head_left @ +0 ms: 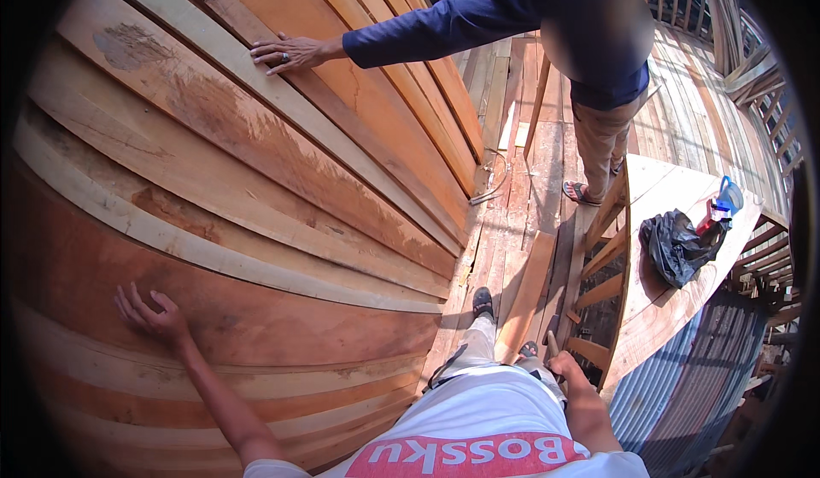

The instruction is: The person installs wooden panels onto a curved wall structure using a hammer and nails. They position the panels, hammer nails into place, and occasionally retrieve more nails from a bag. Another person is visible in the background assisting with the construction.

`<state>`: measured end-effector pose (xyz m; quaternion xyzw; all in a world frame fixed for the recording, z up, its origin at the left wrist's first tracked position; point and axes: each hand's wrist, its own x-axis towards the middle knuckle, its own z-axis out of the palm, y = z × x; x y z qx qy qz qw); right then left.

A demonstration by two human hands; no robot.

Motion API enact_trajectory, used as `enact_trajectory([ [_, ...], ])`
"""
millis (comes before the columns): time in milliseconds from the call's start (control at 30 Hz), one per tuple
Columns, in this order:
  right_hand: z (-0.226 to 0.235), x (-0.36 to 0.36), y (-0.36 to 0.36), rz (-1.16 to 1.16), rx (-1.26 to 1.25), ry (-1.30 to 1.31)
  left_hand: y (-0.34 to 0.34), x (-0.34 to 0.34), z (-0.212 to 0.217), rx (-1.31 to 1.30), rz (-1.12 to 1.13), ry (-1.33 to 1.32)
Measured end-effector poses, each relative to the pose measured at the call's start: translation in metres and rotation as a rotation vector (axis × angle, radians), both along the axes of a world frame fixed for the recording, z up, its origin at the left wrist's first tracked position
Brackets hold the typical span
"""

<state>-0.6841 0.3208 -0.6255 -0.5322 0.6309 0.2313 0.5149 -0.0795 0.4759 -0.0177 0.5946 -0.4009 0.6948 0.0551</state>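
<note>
My left hand (154,317) is over a wide reddish-brown plank (307,328) in the big stack at the left, its fingers apart and slightly curled, with nothing in it. Whether the fingertips touch the wood I cannot tell. Down by my right side, my right hand (565,365) is closed around the wooden handle of what looks like a hammer (551,341), its dark head pointing away from me. A co-worker's hand (289,52) lies flat on a pale plank (192,46) farther along the stack.
The co-worker (598,93) stands ahead on the plank floor (500,230). To my right is a wooden table (649,324) with a black plastic bag (679,247) and a blue-rimmed container (729,194). A loose board (525,294) lies by my feet. Corrugated metal sheets (683,384) lie beyond the table.
</note>
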Motion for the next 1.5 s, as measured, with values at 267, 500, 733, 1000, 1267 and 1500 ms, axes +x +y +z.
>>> enact_trajectory([
  [267, 0.010, 0.018, -0.021, -0.171, 0.036, 0.002, -0.222, -0.034, -0.116, 0.720, -0.465, 0.560],
  [500, 0.031, 0.073, -0.048, -0.306, 0.036, 0.019, -0.390, -0.033, -0.247, 1.261, -0.485, 0.468],
  [733, 0.038, 0.128, -0.066, -0.573, 0.122, -0.029, -0.484, 0.039, -0.309, 1.585, -0.062, 0.141],
  [1000, -0.048, 0.151, -0.055, -0.576, -0.103, -0.116, -0.515, 0.056, -0.326, 1.755, -0.037, 0.166],
  [1267, 0.028, 0.170, -0.144, -0.543, -0.070, -0.105, -0.510, 0.056, -0.313, 1.725, -0.072, 0.190],
  [1500, 0.011, 0.151, -0.186, -0.423, 0.019, -0.092, -0.513, 0.055, -0.308, 1.673, -0.107, 0.247],
])
